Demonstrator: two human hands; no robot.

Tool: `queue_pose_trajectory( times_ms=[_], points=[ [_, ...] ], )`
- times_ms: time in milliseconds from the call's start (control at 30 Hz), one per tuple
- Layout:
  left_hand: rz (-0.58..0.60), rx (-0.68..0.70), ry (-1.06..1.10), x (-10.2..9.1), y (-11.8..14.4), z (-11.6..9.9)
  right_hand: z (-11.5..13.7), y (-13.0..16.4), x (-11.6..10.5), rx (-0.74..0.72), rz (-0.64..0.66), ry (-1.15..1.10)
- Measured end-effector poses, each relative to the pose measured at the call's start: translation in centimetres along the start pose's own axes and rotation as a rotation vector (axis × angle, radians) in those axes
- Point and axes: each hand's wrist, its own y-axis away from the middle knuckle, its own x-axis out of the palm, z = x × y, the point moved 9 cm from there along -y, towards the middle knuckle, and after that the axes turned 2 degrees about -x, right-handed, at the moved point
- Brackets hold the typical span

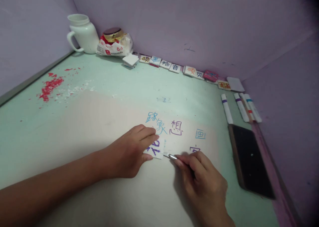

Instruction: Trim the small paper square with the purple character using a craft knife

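My left hand presses a small white square block against the tabletop, thumb at its near edge and fingers across its far side. A purple character is drawn on the block, partly covered by those fingers. Pinched in my right hand is a slim craft knife with a silver collar. Its thin tip meets the block's right edge; the handle is mostly hidden in my fingers. Blue and purple characters are written on the pale surface just beyond both hands.
A phone lies at the right, below several white markers. Small character tiles line the back wall. A white jug and a gold-lidded jar in a wrapper stand back left. Red shavings and white shavings are scattered at left.
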Motion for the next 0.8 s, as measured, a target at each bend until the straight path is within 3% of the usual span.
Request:
queue_pose_trajectory(
  times_ms=[100, 167, 267, 400, 567, 800],
  points=[
    [0.007, 0.000, -0.007, -0.1, 0.0, -0.1, 0.2, -0.3, 0.0, -0.060, 0.057, -0.065],
    [0.013, 0.000, -0.014, -0.1, 0.0, -0.1, -0.3, -0.3, 0.0, -0.019, 0.086, -0.093],
    [0.036, 0.006, -0.015, 0.0, -0.1, -0.2, -1.1, 0.0, -0.7, 0.054, 0.055, -0.016],
    [0.053, 0.018, -0.010, 0.1, -0.1, -0.3, -0.6, 0.1, -1.0, 0.048, 0.055, 0.109],
    [0.048, 0.015, -0.020, 0.0, -0.2, -0.4, 0.2, -0.1, -0.2, 0.024, 0.116, 0.076],
    [0.022, 0.033, -0.023, -0.2, 0.0, -0.5, 1.8, -1.0, -0.9, -0.039, 0.028, 0.207]
  ],
)
